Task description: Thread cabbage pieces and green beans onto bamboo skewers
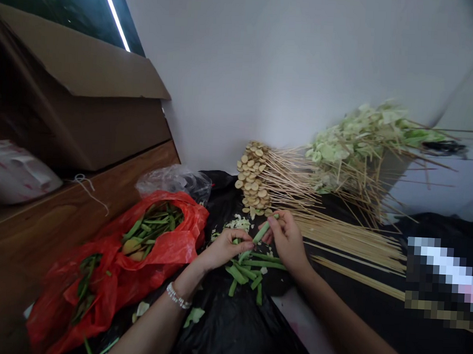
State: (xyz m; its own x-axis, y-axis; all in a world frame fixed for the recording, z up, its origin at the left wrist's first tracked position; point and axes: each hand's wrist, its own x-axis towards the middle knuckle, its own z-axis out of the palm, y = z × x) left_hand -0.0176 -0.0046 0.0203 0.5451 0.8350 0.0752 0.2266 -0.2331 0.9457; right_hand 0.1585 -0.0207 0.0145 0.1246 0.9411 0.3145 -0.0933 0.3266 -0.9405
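Between my two hands, over the middle of the black plastic sheet, a green bean piece (261, 233) is held at a slant. My left hand (228, 247) pinches its lower end, and a beaded bracelet circles that wrist. The upper end is in the fingers of my right hand (285, 237). Just below, several cut green bean pieces (247, 272) lie in a loose pile on the black plastic (220, 329). Pale chopped vegetable bits (238, 223) are scattered behind my left hand.
A red plastic bag (161, 257) of green trimmings stands at left, a clear bag (173, 181) behind it. Skewered round slices (254, 178) and skewered cabbage leaves (353, 141) lie near the wall. Bare skewers (347, 243) lie at right. A cardboard box (84, 121) stands far left.
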